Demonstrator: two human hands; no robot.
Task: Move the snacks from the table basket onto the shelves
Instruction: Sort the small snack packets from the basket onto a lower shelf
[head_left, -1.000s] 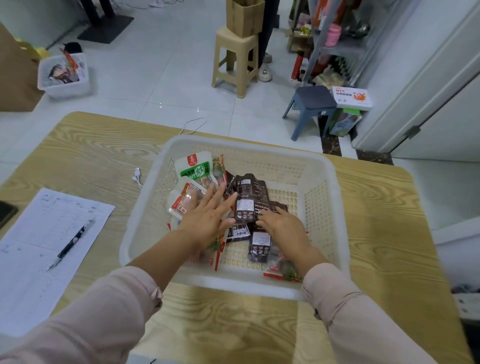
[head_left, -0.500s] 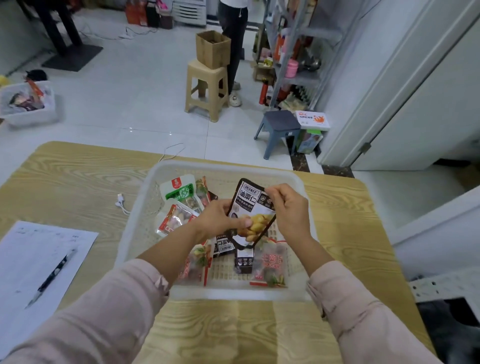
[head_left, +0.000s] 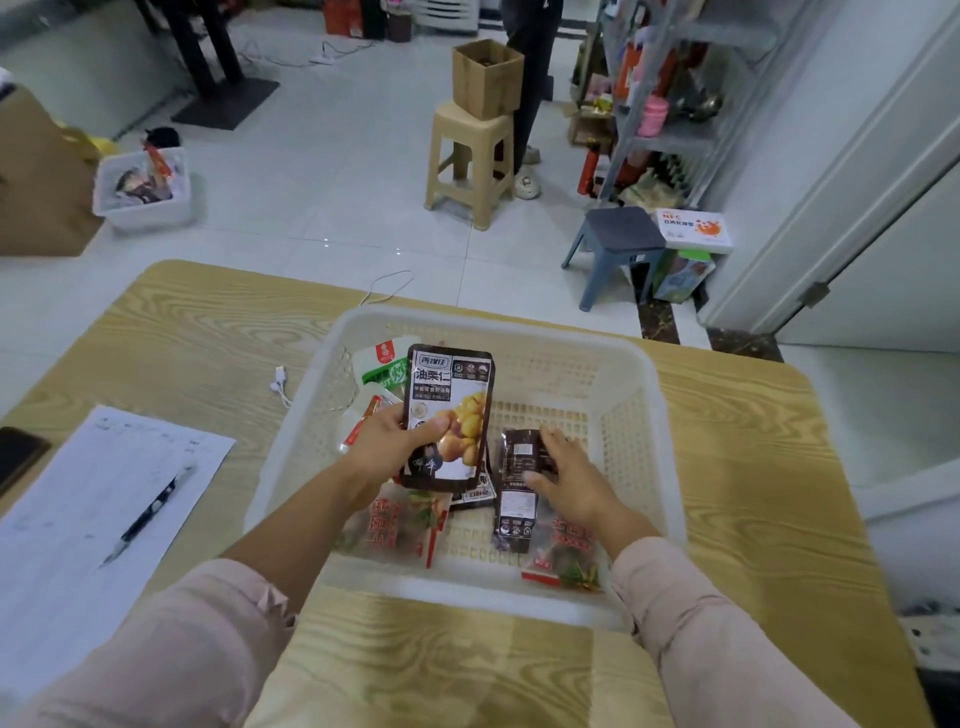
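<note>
Sheet (head_left: 78, 509) and pen (head_left: 148, 514) are lying on the surface (head_left: 753, 467) at 9 o'clock from the basket (head_left: 644, 374). A beige stool (head_left: 470, 156) and a blue stool (head_left: 618, 244) are standing before the shelves (head_left: 670, 137) at 1 o'clock. Half a second ago both hands were holding the chestnut pouch (head_left: 449, 415). Now my left hand (head_left: 387, 447) alone is gripping it upright over the basket. My right hand (head_left: 566, 470) is lying on a dark packet (head_left: 519, 467) inside; grip cannot be told. The pouch is showing black, with yellow chestnuts printed.

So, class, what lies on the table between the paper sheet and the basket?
Head view: only a white cable end lies on the table between the paper sheet and the basket.
</note>
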